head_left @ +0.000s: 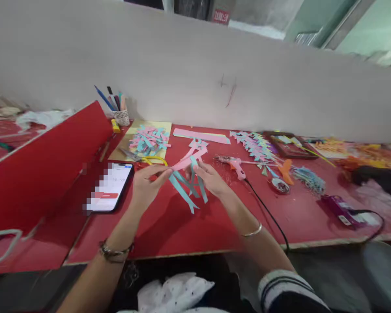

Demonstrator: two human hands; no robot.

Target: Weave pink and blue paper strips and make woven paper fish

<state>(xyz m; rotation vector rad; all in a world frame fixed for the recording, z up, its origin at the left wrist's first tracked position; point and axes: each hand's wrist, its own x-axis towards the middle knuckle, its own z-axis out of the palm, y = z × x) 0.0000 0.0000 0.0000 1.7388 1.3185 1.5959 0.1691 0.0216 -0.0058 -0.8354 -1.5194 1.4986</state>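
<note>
Over the red table [169, 226], my left hand [146, 184] pinches the end of a pink paper strip [187, 160]. My right hand [210, 179] grips the same bundle of pink and teal paper strips [185, 191], whose teal ends fan down between the hands. Behind them lie yellow-handled scissors [143, 157] and a pile of cut pink and teal pieces [149, 140] on a yellow sheet.
A phone [112, 187] lies left of my hands, with a red board [42, 165] leaning beside it. A pink glue gun [236, 166] with a black cord, a chain of folded pieces [256, 147], a pen cup [121, 114] and a purple device [340, 209] are also on the table.
</note>
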